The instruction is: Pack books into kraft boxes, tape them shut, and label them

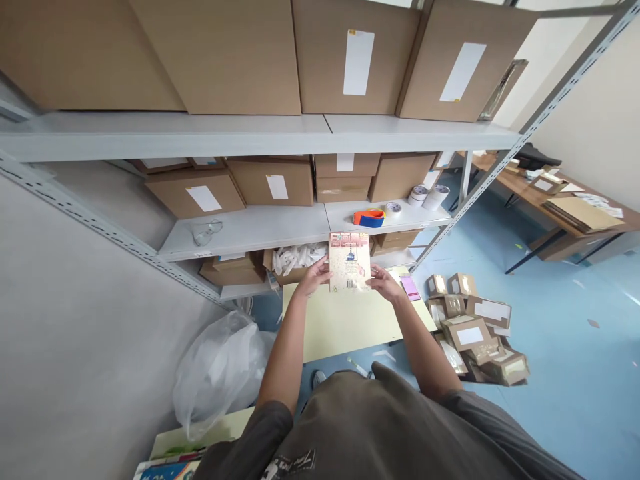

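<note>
A cream-coloured book (349, 263) with red print along its top and a barcode near its bottom edge is held up in front of me. My left hand (315, 277) grips its left edge, and my right hand (386, 283) grips the right edge. Beneath it is a pale yellow table (345, 327). On that table, to the right of my right hand, lies a phone (411, 287) with a pinkish-purple screen.
Metal shelving (260, 137) with cardboard boxes (270, 181) stands ahead. Its middle shelf bears an orange-and-blue tape dispenser (369, 218), tape rolls (436, 197) and safety glasses (206, 231). Parcels (470, 333) are piled on the floor at right; a clear plastic bag (220, 367) sits at left.
</note>
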`<state>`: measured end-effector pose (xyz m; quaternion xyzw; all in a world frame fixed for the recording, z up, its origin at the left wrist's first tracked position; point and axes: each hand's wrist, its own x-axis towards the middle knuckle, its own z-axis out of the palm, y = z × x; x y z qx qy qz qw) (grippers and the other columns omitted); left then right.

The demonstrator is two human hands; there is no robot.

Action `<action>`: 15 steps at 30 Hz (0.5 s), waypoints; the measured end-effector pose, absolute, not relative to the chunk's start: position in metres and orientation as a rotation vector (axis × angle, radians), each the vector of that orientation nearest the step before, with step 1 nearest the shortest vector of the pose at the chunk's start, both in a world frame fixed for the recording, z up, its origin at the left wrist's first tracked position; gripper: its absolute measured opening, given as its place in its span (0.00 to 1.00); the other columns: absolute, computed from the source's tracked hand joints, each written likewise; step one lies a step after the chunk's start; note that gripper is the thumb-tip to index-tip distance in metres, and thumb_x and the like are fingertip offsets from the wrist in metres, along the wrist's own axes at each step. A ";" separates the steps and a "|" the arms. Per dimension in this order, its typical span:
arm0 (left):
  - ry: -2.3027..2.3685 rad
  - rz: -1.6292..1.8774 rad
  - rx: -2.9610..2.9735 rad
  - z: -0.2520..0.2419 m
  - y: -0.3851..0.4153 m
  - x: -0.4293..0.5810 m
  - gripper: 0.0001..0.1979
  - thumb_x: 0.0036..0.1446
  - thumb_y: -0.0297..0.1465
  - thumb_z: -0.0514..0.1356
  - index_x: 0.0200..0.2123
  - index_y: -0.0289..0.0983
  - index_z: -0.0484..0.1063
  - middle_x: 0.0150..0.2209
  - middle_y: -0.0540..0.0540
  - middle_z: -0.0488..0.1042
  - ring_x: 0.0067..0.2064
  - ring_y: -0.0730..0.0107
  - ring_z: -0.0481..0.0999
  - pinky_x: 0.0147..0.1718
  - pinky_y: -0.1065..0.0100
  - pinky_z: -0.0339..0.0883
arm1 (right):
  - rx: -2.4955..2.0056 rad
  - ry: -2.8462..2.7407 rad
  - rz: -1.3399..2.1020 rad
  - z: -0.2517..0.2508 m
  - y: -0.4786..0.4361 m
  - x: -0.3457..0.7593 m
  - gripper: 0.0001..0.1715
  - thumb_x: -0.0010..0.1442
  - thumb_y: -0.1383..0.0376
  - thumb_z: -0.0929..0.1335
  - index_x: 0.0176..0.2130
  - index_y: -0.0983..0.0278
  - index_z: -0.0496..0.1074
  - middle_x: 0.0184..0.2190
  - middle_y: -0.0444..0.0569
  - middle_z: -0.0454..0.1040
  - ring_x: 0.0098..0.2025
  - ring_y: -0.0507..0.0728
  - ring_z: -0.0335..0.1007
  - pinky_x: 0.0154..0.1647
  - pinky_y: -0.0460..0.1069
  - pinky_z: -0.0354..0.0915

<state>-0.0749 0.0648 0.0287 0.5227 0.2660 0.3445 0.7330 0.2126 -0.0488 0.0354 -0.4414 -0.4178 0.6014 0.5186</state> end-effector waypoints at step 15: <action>0.952 1.137 1.303 0.020 0.035 -0.012 0.33 0.47 0.31 0.78 0.58 0.42 0.81 0.56 0.40 0.77 0.44 0.63 0.78 0.49 0.59 0.77 | -1.047 -1.099 1.334 0.050 -0.058 0.252 0.41 0.49 0.63 0.79 0.61 0.52 0.71 0.49 0.48 0.84 0.40 0.59 0.79 0.36 0.50 0.70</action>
